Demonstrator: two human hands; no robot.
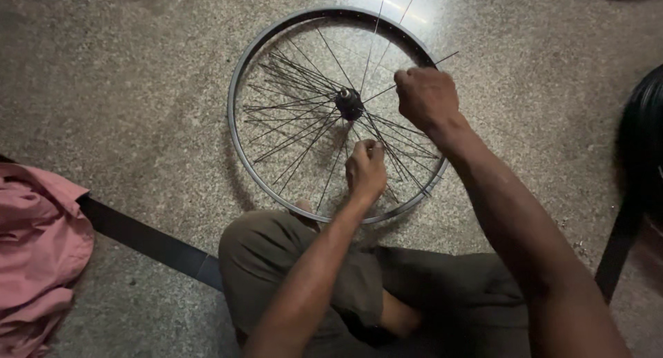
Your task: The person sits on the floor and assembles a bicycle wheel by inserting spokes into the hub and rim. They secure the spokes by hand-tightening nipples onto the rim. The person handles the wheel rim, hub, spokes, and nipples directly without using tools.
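Left hand [366, 170] pinches a spoke [340, 159] just below the hub [349, 104] — right hand [427, 97], fisted on another spoke's end, sits beside the bicycle wheel rim [242, 74].

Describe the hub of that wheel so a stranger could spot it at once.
Find the round metal rim lying flat on the speckled floor. At its centre, between the left hand and right hand, sits the hub: the one dark, chunky knob where all thin spokes meet.

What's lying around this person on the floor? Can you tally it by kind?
Bicycle wheel rim with hub and loose spokes: 1
Pink cloth: 1
Black strip: 1
Dark object at the right edge, kind unclear: 1
Hands at the spokes: 2, left hand and right hand
Total: 6
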